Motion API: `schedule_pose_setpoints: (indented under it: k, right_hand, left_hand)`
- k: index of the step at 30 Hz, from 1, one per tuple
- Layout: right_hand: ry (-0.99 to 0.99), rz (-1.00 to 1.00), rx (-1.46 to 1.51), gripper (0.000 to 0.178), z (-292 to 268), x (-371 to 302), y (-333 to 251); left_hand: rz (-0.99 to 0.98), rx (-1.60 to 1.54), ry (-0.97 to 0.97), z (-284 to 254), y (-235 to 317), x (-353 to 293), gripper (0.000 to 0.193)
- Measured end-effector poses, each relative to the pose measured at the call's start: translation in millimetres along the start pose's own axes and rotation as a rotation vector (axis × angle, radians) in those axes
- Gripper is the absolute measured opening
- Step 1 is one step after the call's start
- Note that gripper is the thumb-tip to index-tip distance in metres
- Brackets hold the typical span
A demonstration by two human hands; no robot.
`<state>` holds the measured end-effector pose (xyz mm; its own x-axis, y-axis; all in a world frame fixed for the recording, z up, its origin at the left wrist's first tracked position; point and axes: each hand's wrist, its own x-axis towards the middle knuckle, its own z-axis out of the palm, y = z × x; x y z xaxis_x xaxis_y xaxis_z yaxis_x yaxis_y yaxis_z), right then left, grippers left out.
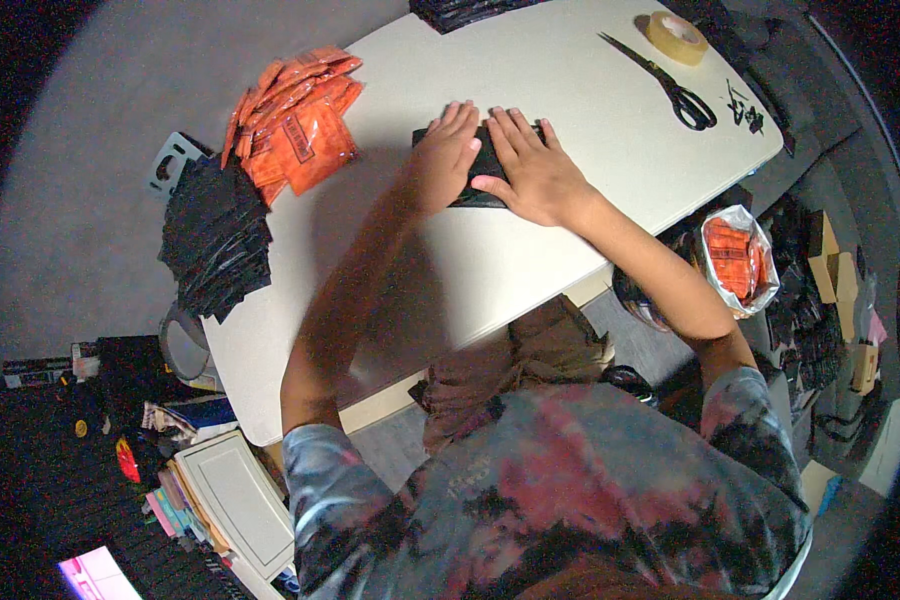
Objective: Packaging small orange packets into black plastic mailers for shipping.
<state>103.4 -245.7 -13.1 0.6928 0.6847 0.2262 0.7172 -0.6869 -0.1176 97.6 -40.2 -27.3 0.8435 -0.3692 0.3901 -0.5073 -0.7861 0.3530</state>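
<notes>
— Pressing down with both palms, the person has a flat black pouch [488, 165] pinned on the white table [530, 270], just above the middle of the frame. Is either hand actually gripping it?

— No. The left hand [443, 155] lies open, fingers spread flat over the pouch's left part; the right hand [535, 170] is open too, fingers stretched across the right part, thumb along the near edge. Neither closes around anything. It looks like a flattening hold, weight from above so the pouch stays smooth and cannot slide.

— And the things around it?

— At the upper left of the frame, a heap of orange packets [295, 120] sits at the table's corner, with a stack of black pouches [215, 240] hanging over the edge just below it. Both lie within a left-hand reach, likely kept there as supply or finished stock.

— On the other side?

— Black-handled scissors [670, 85] and a roll of tan tape [676, 36] lie at the upper right, well apart from the hands, so the middle of the table stays free. At the right of the frame, below the table edge, an open silver bag [738, 258] shows more orange packets inside, near the right forearm.
</notes>
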Motion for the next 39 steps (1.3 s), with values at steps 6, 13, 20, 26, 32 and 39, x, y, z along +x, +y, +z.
schedule_pose_setpoints:
  k: [6, 13, 20, 26, 32, 39]
  right_hand:
    - [-0.038, 0.029, -0.167, 0.09, -1, 0, 3]
    - [-0.053, 0.016, -0.217, 0.092, -3, 1, 2]
    - [-0.092, 0.037, -0.161, 0.093, -6, 3, 6]
    - [0.127, -0.005, 0.328, 0.073, -36, -4, 48]
    - [0.267, 0.164, 0.59, 0.06, -40, -27, 75]
    - [0.473, 0.384, 1.345, 0.062, -44, -18, 47]
  left_hand:
    - [0.03, 0.262, -0.117, -1, 12, 2, 0.051]
    - [0.095, 0.313, -0.035, 4, 7, 1, 0.048]
    - [0.119, 0.285, -0.033, 2, 4, 1, 0.05]
    - [0.049, 0.161, -0.178, -19, 12, 34, 0.051]
    - [-0.072, -0.059, -0.489, -50, 2, 74, 0.044]
    - [-0.339, -0.881, -0.208, -76, 0, 68, 0.043]
